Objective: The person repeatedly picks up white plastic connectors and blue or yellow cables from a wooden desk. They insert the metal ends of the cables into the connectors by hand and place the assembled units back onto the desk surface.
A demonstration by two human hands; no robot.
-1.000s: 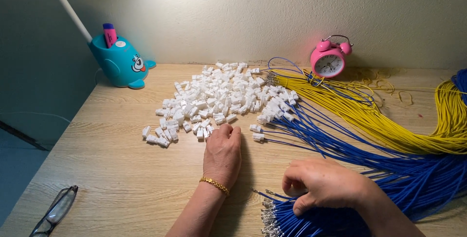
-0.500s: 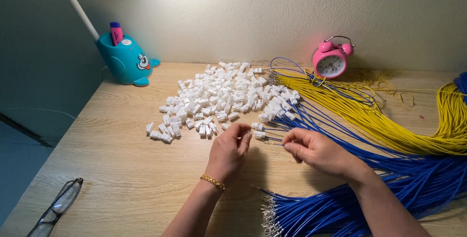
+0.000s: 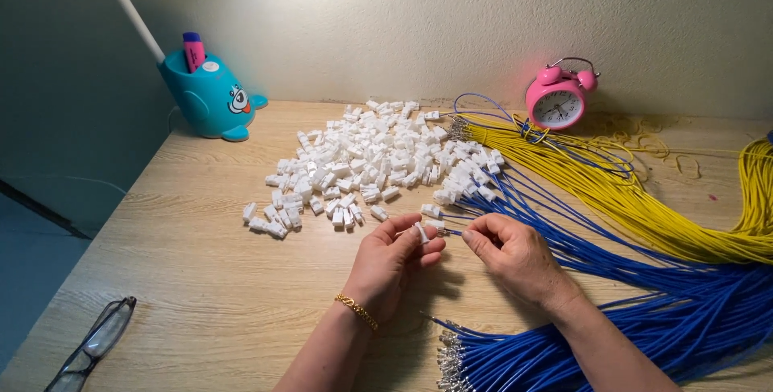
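Pinching a small white connector in the left hand, the right hand grips a blue wire beside it, above the near tabletop.

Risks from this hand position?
1. The left hand pinches a small white connector at its fingertips only; it might slip.
2. The right hand holds a blue wire whose length trails into the blue wire bundle; it may snag.
3. The connector pile lies close and could scatter.
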